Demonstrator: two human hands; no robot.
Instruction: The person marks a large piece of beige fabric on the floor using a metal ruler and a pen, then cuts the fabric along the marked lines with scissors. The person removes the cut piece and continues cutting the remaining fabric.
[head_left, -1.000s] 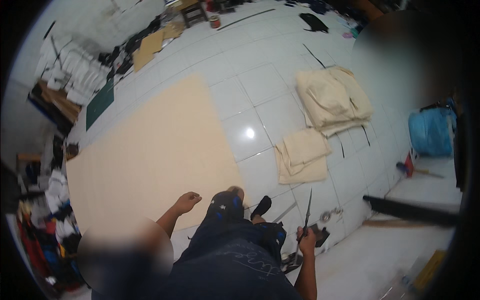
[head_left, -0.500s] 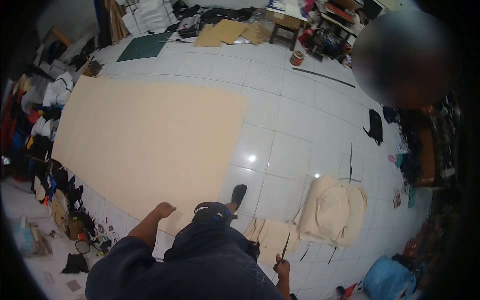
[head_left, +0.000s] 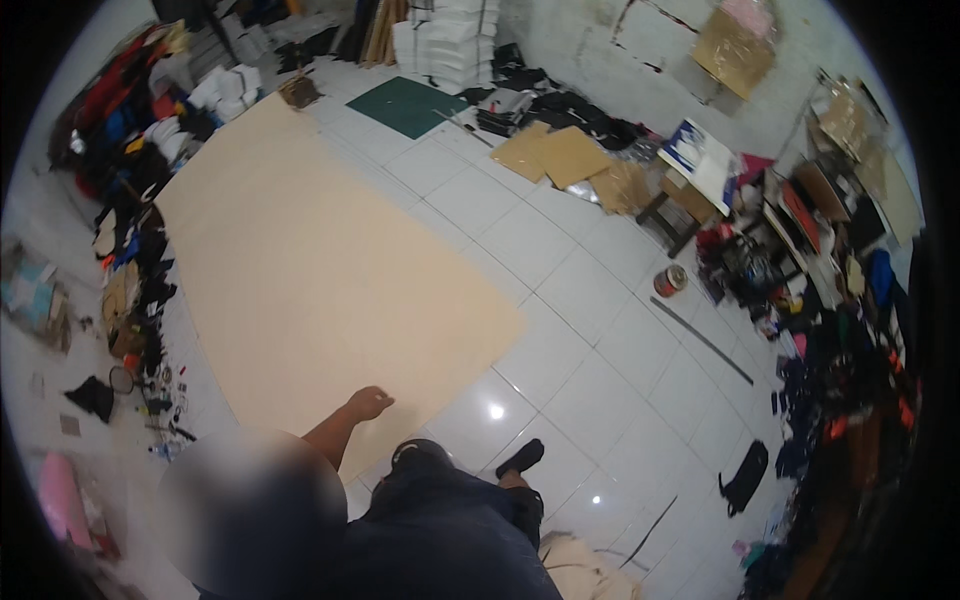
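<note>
A large sheet of cream-coloured cloth (head_left: pixel 320 270) lies flat on the floor, stretching from my left side toward the far left. My left hand (head_left: pixel 370 402) hovers over its near part, fingers loosely bent and nothing visible in them. Whether it touches the cloth I cannot tell. My right hand is out of the picture, past the lower edge. By the lower edge, right of my body, part of a crumpled pile of cream cloth (head_left: pixel 575 565) shows. My foot in a dark shoe (head_left: pixel 520 457) stands on the tiles beside the sheet.
A black pouch (head_left: pixel 745 480), a long flat strip (head_left: pixel 703 340) and a can (head_left: pixel 670 280) are on the right-hand floor. Farther off lie a green mat (head_left: pixel 405 107) and brown sheets (head_left: pixel 570 152), near a stool (head_left: pixel 670 215). Clutter lines both sides.
My view has swung right and up toward the far wall. The right hand, which held dark scissors, has left the picture, and most of the cloth pile has too. My left hand's fingers have loosened.
</note>
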